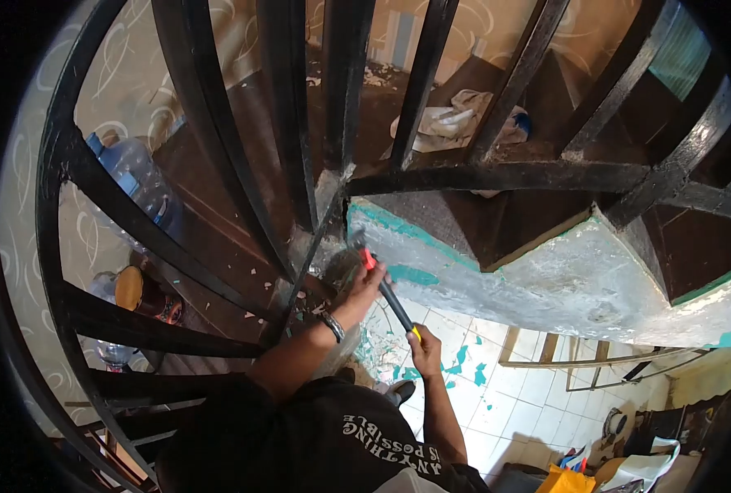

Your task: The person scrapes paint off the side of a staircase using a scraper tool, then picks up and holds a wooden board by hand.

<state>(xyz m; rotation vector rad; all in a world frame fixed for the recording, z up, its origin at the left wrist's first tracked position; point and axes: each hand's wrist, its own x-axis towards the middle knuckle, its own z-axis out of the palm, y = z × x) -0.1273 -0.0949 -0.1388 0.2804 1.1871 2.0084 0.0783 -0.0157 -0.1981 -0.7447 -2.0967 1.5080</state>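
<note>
Both of my hands are wrapped around a long-handled scraper (396, 306) with a dark shaft and red and yellow parts. My left hand (369, 282), with a bracelet at its wrist, grips near the red part by the head. Lower down, my right hand (425, 352) closes around the yellow end. The scraper's head is small and blurred; it is at the left end of the grey stair side wall (538, 287), and I cannot tell whether it touches. Teal paint (415, 274) remains in patches and along the wall's upper edge.
Dark metal railing bars (345, 82) stand around and above my arms. Teal flakes (464, 361) litter the white tiled floor (530, 386). A crumpled cloth (456, 119) lies on a dark step. Plastic bottles (140, 189) stand at left, a wooden frame (550, 348) below the wall, bags (567, 479) at lower right.
</note>
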